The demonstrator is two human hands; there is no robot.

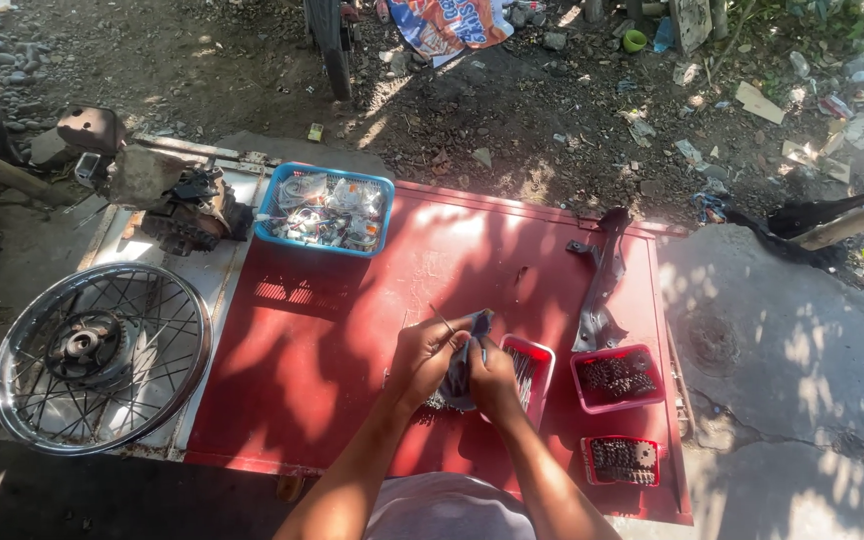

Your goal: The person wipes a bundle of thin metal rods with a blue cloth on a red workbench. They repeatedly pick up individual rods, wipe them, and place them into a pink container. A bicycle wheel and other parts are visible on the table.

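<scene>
Both hands meeting over red sheet-metal table [352, 380], clenched on one dark grey rag [464, 368]. Left hand [426, 352] gripping rag's left side, thin spoke-like rod [440, 318] poking up past its fingers. Right hand [492, 378] closed on rag's right side, touching left hand. Just right of grip: red tray [542, 352] of thin metal rods. Further right: two small red trays [616, 378] of dark small parts, bent dark metal bracket [600, 285] beyond. Up-left of grip: blue basket [324, 210] with bagged parts. Far left: spoked wheel rim [102, 355], greasy engine part [187, 210] beyond it.
</scene>
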